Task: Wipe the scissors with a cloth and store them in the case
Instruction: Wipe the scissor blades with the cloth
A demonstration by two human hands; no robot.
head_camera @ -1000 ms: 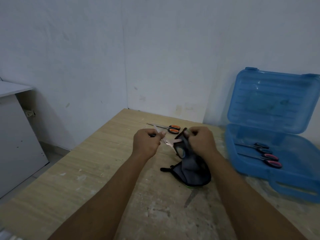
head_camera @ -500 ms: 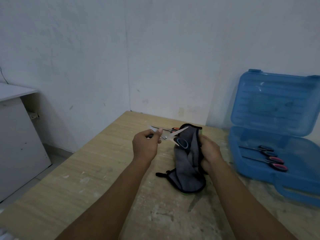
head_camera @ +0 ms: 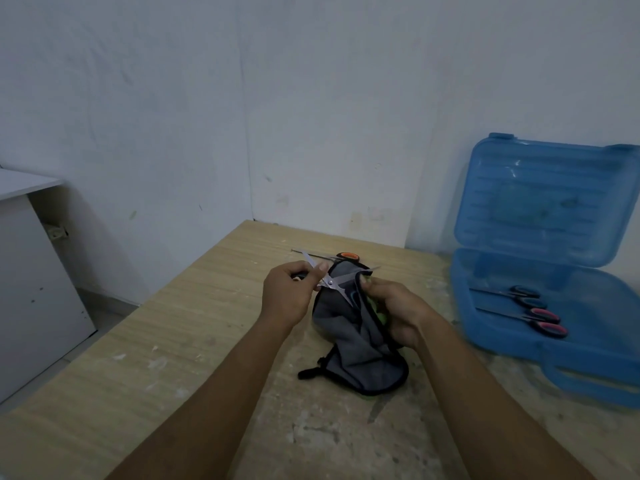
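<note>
The left hand is clamped on open scissors, blades spread in an X above the counter. The right hand is closed on a grey cloth, whose upper edge touches the blades while its lower end lies on the counter. Orange-handled scissors lie just beyond. At right, the open blue case holds two more pairs.

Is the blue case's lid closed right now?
No, the blue case stands open with its lid leaning back against the wall, and two pairs of scissors lie inside.
</note>
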